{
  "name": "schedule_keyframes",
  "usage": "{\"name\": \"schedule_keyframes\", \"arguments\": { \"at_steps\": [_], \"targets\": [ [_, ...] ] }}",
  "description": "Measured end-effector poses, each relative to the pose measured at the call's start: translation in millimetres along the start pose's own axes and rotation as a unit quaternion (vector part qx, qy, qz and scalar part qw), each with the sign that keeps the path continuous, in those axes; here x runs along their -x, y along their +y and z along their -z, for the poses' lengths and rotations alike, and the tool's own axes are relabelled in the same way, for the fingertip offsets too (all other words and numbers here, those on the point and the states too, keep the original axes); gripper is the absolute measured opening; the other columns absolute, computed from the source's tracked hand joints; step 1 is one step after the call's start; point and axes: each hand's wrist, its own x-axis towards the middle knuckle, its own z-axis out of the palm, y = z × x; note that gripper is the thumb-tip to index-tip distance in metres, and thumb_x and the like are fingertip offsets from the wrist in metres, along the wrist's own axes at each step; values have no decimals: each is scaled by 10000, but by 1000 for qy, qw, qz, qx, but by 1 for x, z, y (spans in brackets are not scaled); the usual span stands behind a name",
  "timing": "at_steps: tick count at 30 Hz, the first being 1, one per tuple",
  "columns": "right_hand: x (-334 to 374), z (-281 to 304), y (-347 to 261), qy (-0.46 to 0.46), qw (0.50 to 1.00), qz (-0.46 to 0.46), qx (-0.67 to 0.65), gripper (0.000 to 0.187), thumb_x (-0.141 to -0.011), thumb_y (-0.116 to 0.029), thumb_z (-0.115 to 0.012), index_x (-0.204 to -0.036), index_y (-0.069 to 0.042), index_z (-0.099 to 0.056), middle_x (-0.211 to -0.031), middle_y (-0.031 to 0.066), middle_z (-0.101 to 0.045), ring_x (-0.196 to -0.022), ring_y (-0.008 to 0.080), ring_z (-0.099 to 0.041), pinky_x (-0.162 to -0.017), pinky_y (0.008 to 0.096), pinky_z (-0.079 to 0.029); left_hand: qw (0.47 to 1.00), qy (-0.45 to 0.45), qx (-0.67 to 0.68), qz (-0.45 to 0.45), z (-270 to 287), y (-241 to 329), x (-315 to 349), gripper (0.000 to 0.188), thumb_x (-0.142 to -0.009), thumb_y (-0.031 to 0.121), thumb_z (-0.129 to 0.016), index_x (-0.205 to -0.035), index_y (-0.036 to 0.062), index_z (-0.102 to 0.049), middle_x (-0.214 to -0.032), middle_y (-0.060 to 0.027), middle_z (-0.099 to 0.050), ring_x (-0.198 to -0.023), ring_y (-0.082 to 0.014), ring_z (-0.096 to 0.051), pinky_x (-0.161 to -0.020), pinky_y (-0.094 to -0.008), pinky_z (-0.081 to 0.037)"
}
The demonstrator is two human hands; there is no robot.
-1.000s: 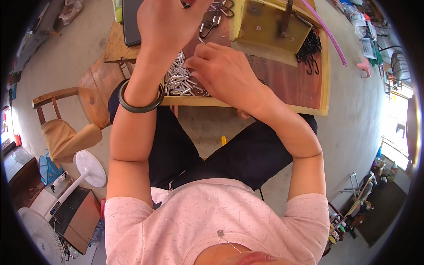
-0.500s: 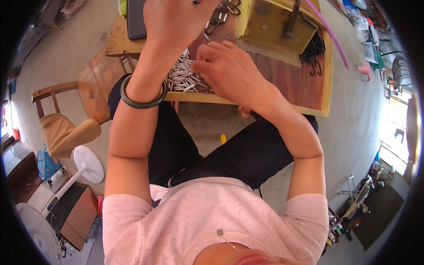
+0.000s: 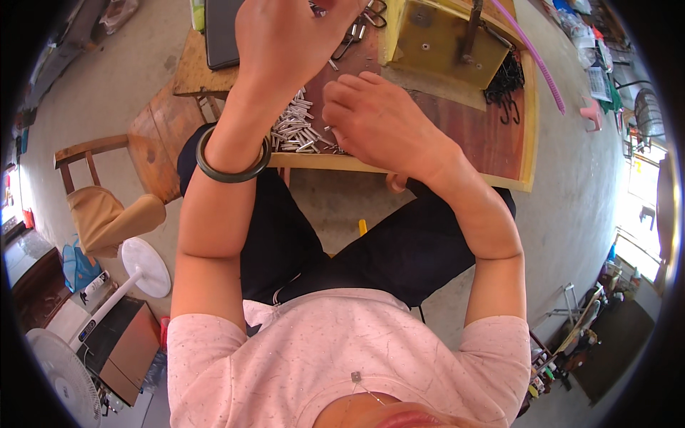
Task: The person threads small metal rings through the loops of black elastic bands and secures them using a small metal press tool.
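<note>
left hand (image 3: 289,46) raised at the top of the view, fingertips cut off by the upper edge; cannot tell from here whether wide or narrow, with only a scrap of something dark (image 3: 319,9) showing beside the fingers. right hand (image 3: 382,118) lower and close by, fingers curled narrow, thumb side turned toward a heap of short silver tubes (image 3: 298,128). at the thumb, a bright metal tip (image 3: 327,129); cannot tell whether pinched or merely lying behind. tubes piled loosely along the yellow wooden rim (image 3: 332,163) of the reddish-brown worktop (image 3: 457,125), partly behind the left forearm (image 3: 246,121), probably so as not to roll off and to lie within easy reach. beyond, nearer the left hand, black wire loops with silver sleeves (image 3: 362,32), apparently set apart from the loose tubes. at the right, black hooks (image 3: 505,77) bunched between the rim and a yellowish metal box (image 3: 435,46), likely penned there to avoid tangling with the rest. around the left forearm, a dark bangle (image 3: 235,176), seemingly well clear of the fingers
</note>
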Motion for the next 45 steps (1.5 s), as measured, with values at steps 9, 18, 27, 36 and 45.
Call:
{"name": "schedule_keyframes", "arguments": {
  "at_steps": [9,18,27,36,45],
  "targets": [
    [45,66,39,100,927,-201,-301,168,-833,-56,-692,-994,-11,-668,-893,108,-687,-810,243,-675,-737,349,-537,973,-165,135,-90,-14,9,19,127,-878,23,-753,-983,5,-684,-875,-45,-679,-808,-137,-624,-755,-276,-487],
    [78,81,41,144,914,-255,-281,145,-859,1,-673,-1003,7,-662,-930,45,-662,-815,141,-603,-767,278,-494,956,-229,115,-139,-50,23,34,192,-805,44,-778,-941,34,-643,-899,-85,-663,-792,-296,-669,-679,-352,-530],
    [98,47,12,36,977,-199,68,65,-724,-125,-687,-754,-67,-688,-799,83,-613,-800,258,-629,-736,367,-486,965,-187,177,-45,-55,27,34,216,-919,-42,-703,-1127,9,-727,-912,-17,-659,-803,-80,-641,-673,-218,-497],
    [80,34,-2,-52,959,-177,214,107,-705,-132,-678,-789,-73,-708,-778,56,-601,-819,201,-622,-736,351,-451,923,-190,313,118,-50,20,36,152,-975,16,-689,-1121,-24,-692,-973,-7,-678,-833,-77,-650,-745,-218,-508],
    [76,78,30,300,782,-313,-448,102,-909,-67,-702,-987,-1,-713,-877,-3,-718,-836,75,-653,-791,260,-526,832,-263,448,194,-48,19,42,157,-955,53,-735,-1098,-6,-708,-986,-28,-732,-853,-84,-701,-733,-222,-562]
  ]
}}
